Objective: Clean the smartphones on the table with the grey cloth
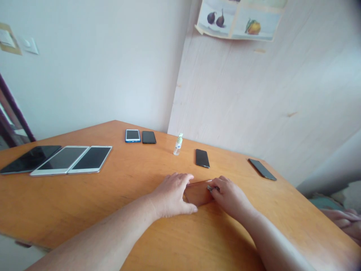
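A phone (197, 192) with a shiny copper-brown face upward lies on the table in front of me. My left hand (173, 195) spans its left end, fingers at the far edge and thumb at the near edge. On the phone's right part, my right hand (227, 192) pinches a small crumpled grey cloth (213, 188), mostly hidden under the fingers. Just beyond lies a black phone (202, 158). A small clear spray bottle (178, 144) with a pale green top stands upright behind my left hand.
On the wooden table (135, 180), a black tablet (31, 159) and two white tablets (60, 160) lie at left. A blue-edged phone (132, 135) and dark phone (149, 137) lie at back. Another dark phone (262, 169) lies near the right edge. A wall rises behind.
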{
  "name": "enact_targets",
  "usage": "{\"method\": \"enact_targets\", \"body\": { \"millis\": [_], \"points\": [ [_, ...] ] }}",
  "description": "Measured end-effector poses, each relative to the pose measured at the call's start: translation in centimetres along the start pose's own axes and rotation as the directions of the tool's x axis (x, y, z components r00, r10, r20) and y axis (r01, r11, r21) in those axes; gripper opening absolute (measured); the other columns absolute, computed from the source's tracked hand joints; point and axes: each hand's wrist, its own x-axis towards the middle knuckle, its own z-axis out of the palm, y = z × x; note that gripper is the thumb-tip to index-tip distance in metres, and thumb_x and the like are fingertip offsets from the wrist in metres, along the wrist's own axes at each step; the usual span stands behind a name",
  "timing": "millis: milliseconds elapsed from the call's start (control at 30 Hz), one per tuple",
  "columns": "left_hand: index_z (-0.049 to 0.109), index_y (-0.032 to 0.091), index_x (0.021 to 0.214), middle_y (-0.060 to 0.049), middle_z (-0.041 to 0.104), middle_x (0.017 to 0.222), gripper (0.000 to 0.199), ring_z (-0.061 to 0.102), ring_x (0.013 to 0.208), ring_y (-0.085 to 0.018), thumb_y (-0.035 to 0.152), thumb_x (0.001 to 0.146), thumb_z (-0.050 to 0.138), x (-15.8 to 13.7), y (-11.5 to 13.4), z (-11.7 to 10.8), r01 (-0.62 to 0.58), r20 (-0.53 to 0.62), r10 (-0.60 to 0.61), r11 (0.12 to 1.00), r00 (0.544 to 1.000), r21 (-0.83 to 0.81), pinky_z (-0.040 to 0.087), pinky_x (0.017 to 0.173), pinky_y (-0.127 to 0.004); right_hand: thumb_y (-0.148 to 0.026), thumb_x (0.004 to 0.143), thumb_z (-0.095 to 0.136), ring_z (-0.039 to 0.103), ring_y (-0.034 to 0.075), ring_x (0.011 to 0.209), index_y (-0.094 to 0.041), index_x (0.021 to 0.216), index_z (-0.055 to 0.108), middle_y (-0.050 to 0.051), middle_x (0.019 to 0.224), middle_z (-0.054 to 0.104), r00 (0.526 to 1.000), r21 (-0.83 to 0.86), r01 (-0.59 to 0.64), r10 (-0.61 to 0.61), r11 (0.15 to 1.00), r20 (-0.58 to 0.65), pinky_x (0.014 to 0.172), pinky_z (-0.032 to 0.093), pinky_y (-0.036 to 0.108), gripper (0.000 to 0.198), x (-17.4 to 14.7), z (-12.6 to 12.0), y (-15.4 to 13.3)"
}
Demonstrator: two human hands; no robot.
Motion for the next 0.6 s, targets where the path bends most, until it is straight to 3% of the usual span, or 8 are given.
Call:
{"method": "enact_targets", "body": {
  "millis": [167, 233, 400, 467, 600],
  "points": [
    [0.052, 0.022, 0.122, -0.009, 0.063, 0.114, 0.074, 0.058, 0.106, -0.031, 0.047, 0.058, 0.08, 0.0, -0.1, 0.2, 0.005, -0.024, -0.004, 1.0, 1.0, 0.021, 0.045, 0.092, -0.042, -0.009, 0.08, 0.052, 0.058, 0.017, 0.089, -0.024, 0.084, 0.066, 0.0, 0.088, 0.065, 0.962, 0.246, 0.257, -0.272, 0.935, 0.031, 0.082, 0.041, 0.027, 0.021, -1.1, 0.4, -3.1],
    [0.051, 0.022, 0.122, -0.009, 0.063, 0.115, 0.075, 0.058, 0.107, -0.031, 0.047, 0.058, 0.08, 0.0, -0.1, 0.3, 0.002, -0.033, -0.002, 1.0, 0.999, 0.015, 0.044, 0.093, -0.042, -0.009, 0.08, 0.051, 0.058, 0.017, 0.089, -0.024, 0.085, 0.067, 0.0, 0.087, 0.065, 0.967, 0.233, 0.238, -0.253, 0.943, 0.037, 0.081, 0.041, 0.027, 0.022, -0.8, 0.4, -2.9],
    [0.051, 0.022, 0.122, -0.008, 0.064, 0.114, 0.074, 0.058, 0.106, -0.03, 0.046, 0.059, 0.08, 0.0, -0.2, 0.3, -0.004, -0.02, 0.004, 1.0, 1.0, -0.006, 0.044, 0.094, -0.041, -0.012, 0.081, 0.051, 0.057, 0.018, 0.085, -0.021, 0.086, 0.067, 0.005, 0.087, 0.062, 1.0, 0.037, -0.002, 0.003, 0.999, -0.01, 0.076, 0.04, 0.028, 0.018, 0.1, 0.1, 0.1],
    [0.052, 0.022, 0.122, -0.008, 0.064, 0.115, 0.074, 0.058, 0.107, -0.03, 0.046, 0.058, 0.08, 0.0, -0.2, 0.2, -0.004, -0.021, 0.004, 1.0, 1.0, 0.002, 0.044, 0.094, -0.041, -0.012, 0.08, 0.052, 0.057, 0.018, 0.085, -0.021, 0.085, 0.066, 0.004, 0.088, 0.062, 1.0, 0.061, 0.023, -0.023, 0.998, -0.009, 0.076, 0.04, 0.028, 0.018, -0.1, 0.1, 0.0],
    [0.054, 0.023, 0.117, -0.008, 0.064, 0.112, 0.069, 0.058, 0.104, -0.03, 0.048, 0.058, 0.08, 0.0, 0.0, -0.1, 0.0, -0.013, 0.0, 1.0, 1.0, 0.022, 0.046, 0.09, -0.041, -0.01, 0.079, 0.052, 0.057, 0.018, 0.089, -0.022, 0.082, 0.066, 0.002, 0.089, 0.064, 0.979, 0.201, 0.194, -0.203, 0.96, 0.025, 0.08, 0.041, 0.028, 0.018, -0.9, 0.3, -2.6]
  ]
}}
